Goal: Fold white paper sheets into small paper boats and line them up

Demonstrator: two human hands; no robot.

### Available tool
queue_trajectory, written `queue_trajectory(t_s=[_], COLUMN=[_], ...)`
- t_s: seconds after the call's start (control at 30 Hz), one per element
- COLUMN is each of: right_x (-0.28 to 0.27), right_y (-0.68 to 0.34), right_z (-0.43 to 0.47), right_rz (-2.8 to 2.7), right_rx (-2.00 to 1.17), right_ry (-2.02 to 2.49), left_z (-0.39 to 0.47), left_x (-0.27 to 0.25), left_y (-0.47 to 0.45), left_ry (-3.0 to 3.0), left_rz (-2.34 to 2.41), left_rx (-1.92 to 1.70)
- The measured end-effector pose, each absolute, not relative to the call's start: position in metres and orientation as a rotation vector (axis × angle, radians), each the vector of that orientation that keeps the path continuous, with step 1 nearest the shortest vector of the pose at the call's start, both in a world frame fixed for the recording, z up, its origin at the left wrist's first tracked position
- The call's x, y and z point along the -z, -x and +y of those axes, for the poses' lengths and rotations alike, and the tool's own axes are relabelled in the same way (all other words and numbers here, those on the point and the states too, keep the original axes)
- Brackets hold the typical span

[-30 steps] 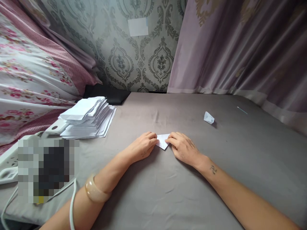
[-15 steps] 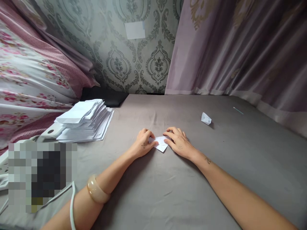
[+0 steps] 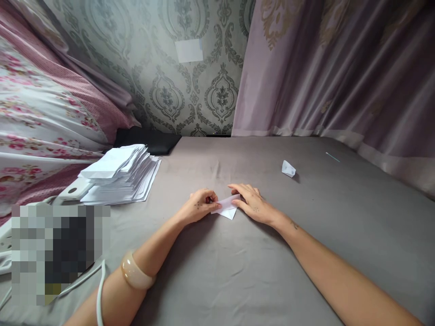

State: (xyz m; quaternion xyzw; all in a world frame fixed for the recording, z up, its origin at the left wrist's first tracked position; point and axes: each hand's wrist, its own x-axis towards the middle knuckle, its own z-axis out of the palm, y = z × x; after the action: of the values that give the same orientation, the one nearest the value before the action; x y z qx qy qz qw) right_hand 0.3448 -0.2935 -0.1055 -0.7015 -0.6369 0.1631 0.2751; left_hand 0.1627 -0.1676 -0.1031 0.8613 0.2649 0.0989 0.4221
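Note:
A small folded sheet of white paper [image 3: 228, 208] lies on the grey cloth between my hands, a raised strip across its top and a triangular point towards me. My left hand [image 3: 200, 206] pinches the strip's left end between thumb and curled fingers. At the right end, my right hand [image 3: 253, 203] has its thumb on the near side and its fingers behind, closed on the paper. Part of the paper's far side is hidden by the fingers. Beyond my right hand stands a small folded paper piece [image 3: 288, 169].
A tall stack of white paper [image 3: 118, 174] sits at the left, by a white power strip [image 3: 75, 189] and a black flat item [image 3: 149, 140]. A white cable [image 3: 99, 294] crosses near my left forearm. A cotton swab [image 3: 333, 157] lies far right.
The paper's upper edge has been turned up into a raised strip. My left hand has shifted slightly left and gripped its end. The view has tilted a little.

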Motion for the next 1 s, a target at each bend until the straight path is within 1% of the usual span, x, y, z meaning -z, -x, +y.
queue_trajectory(t_s=[0.1, 0.17, 0.2, 0.27, 0.33, 0.37, 0.4, 0.47, 0.53, 0.6, 0.7, 0.8, 0.9, 1.0], right_x=[0.097, 0.091, 0.089, 0.087, 0.091, 0.094, 0.098, 0.105, 0.109, 0.111, 0.110, 0.110, 0.110, 0.112], right_y=[-0.352, -0.354, -0.353, -0.351, -0.348, -0.347, -0.345, -0.343, -0.342, -0.341, -0.340, -0.340, -0.339, -0.338], right_z=[-0.294, -0.296, -0.296, -0.297, -0.298, -0.299, -0.299, -0.300, -0.302, -0.305, -0.307, -0.305, -0.300, -0.298], right_rz=[-1.622, -1.672, -1.716, -1.793, -1.882, -1.939, -2.001, -2.112, -2.148, -2.092, -1.861, -1.580, -1.434, -1.422], right_rx=[-0.604, -0.544, -0.424, -0.062, 0.289, 0.414, 0.499, 0.549, 0.473, 0.299, -0.031, -0.266, -0.362, -0.355], right_ry=[1.827, 1.732, 1.694, 1.662, 1.654, 1.653, 1.655, 1.677, 1.737, 1.804, 1.871, 1.936, 1.985, 2.012], left_z=[-0.169, -0.170, -0.170, -0.170, -0.171, -0.172, -0.173, -0.176, -0.178, -0.179, -0.178, -0.176, -0.175, -0.176], left_x=[0.101, 0.099, 0.097, 0.096, 0.096, 0.097, 0.098, 0.100, 0.103, 0.107, 0.114, 0.118, 0.120, 0.119], left_y=[-0.161, -0.160, -0.160, -0.159, -0.158, -0.157, -0.157, -0.157, -0.156, -0.156, -0.156, -0.156, -0.156, -0.158], left_ry=[-2.113, -2.262, -2.384, -2.670, -2.939, -3.046, -3.130, -3.218, -3.191, -3.046, -2.695, -2.399, -2.276, -2.254], left_rz=[0.565, 0.526, 0.501, 0.414, 0.289, 0.232, 0.186, 0.124, 0.144, 0.263, 0.545, 0.784, 0.869, 0.899], left_rx=[-0.330, -0.508, -0.615, -0.800, -0.888, -0.889, -0.858, -0.724, -0.575, -0.511, -0.509, -0.495, -0.489, -0.491])
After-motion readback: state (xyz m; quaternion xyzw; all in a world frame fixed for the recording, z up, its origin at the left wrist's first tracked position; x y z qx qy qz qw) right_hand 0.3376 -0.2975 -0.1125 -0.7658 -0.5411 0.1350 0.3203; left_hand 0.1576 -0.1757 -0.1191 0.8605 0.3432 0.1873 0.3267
